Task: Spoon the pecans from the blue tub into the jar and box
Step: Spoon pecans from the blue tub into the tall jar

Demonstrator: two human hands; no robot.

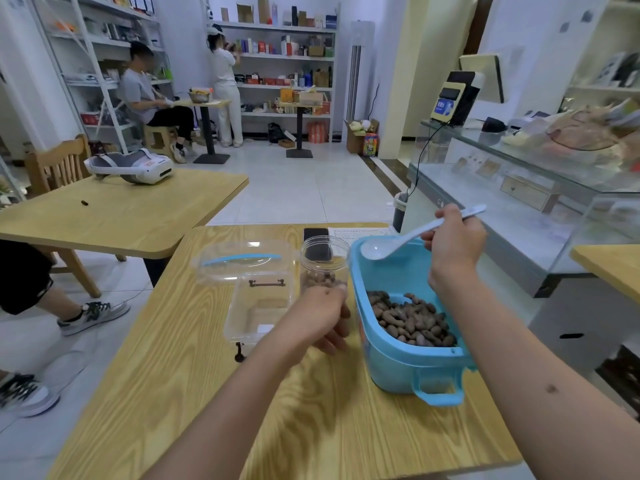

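Observation:
A blue tub [391, 362] stands at the right of the wooden table, with brown pecans [410, 318] heaped in its near half. My right hand [453, 242] grips the handle of a white spoon [391, 245], whose empty bowl hovers over the tub's far end. To the left of the tub stands a clear round jar [323, 259] with a few pecans at its bottom. My left hand [323, 315] curls around the jar's near side. Further left lies a clear box [259, 315], open, its lid [242, 259] tipped back.
A black phone [316, 237] and a sheet of paper [360, 232] lie behind the jar. A second wooden table [114, 216] at the left carries a white headset [133, 166]. A glass counter [519, 188] runs along the right. Two people are at the far shelves; someone's legs are at the left.

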